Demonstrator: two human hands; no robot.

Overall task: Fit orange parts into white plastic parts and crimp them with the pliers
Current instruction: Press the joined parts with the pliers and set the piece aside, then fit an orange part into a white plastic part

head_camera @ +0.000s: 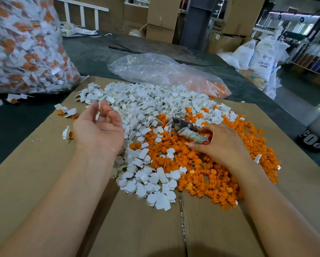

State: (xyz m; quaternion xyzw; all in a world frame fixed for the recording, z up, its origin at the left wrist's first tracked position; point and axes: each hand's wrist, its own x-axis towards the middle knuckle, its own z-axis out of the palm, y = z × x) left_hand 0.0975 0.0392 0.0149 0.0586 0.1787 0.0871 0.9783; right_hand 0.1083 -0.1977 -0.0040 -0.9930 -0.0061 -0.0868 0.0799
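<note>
Right hand [220, 143] gripping pliers [187, 127] over orange parts [201, 175], left hand [98, 132] — palm up

Head-worn camera looks down, close over the cardboard [34, 169].

The white parts [146, 108], small caps with flat tabs, lie tumbled in a loose heap on the far and left side of the cardboard [44, 173]. The orange parts [201, 173] are heaped on the right, touching them and mixing along the seam. The pliers [185, 127], grey metal with wrapped handles, lie atop the heaps, head pointing left, handles gripped by the right hand [220, 143].
</note>
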